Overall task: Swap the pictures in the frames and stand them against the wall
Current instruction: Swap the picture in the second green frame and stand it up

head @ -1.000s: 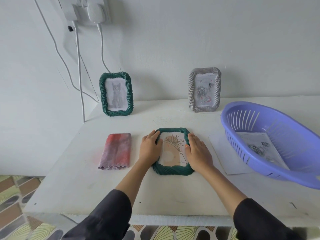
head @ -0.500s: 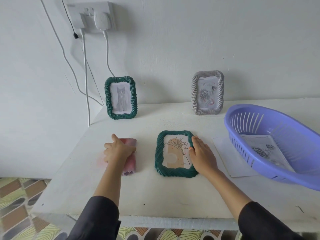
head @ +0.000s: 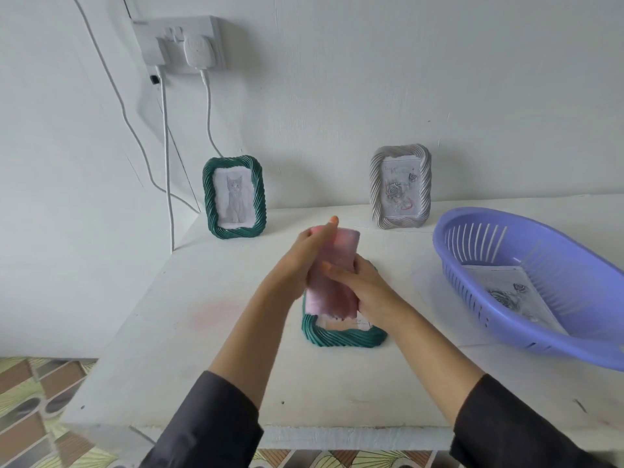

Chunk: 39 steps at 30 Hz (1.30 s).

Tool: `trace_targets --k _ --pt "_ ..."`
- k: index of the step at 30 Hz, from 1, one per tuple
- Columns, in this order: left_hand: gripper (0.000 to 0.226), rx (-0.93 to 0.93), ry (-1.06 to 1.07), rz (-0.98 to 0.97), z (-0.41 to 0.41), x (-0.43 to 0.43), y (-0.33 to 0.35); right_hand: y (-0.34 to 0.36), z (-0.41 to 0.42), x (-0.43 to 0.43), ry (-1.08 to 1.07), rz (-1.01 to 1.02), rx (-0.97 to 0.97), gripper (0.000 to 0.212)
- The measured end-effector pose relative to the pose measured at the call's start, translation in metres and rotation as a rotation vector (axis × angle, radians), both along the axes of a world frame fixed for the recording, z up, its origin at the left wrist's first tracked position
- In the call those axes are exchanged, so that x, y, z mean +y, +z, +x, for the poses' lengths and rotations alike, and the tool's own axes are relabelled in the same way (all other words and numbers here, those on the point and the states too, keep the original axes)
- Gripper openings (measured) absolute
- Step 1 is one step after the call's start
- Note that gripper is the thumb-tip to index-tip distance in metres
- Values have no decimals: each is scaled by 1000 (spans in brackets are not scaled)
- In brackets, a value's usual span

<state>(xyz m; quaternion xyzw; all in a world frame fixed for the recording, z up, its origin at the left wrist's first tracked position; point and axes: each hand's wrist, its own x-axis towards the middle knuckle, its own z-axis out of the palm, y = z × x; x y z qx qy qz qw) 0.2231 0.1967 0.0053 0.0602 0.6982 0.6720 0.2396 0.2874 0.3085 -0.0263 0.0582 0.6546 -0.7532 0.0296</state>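
The green frame (head: 344, 336) lies flat on the desk (head: 202, 332), not yet stood up. The cat frame (head: 234, 196) and the grey rose frame (head: 400, 186) already lean against the wall (head: 371, 96), so most of the job looks done. Just above the flat frame, the left hand (head: 300, 258) and right hand (head: 358, 285) each curl their fingers round a pink cloth (head: 334, 275). Half a second ago the cloth lay on the desk under the left hand, and the right hand touched the frame.
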Motion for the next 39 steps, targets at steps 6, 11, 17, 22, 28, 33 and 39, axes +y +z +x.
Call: trace_targets --k 6,11,17,22,28,33,39 --pt "54 426 274 -496 -1 1 -46 8 -14 32 -492 -66 63 19" --pt "44 635 75 -862 0 -8 -99 2 -24 49 -587 914 461 37" --pt "46 669 46 -864 -5 -12 -105 -53 -28 28 25 1379 378 46" --pt "45 669 54 -903 -5 -11 -106 -66 0 30 131 1277 395 46" --pt "45 644 25 -911 -7 -11 -108 -53 27 43 131 1329 368 51" --pt "45 658 17 -921 -8 -11 -109 -51 -15 30 26 1345 321 51" --pt "44 651 18 -917 -9 -11 -108 -57 28 43 257 1261 409 51"
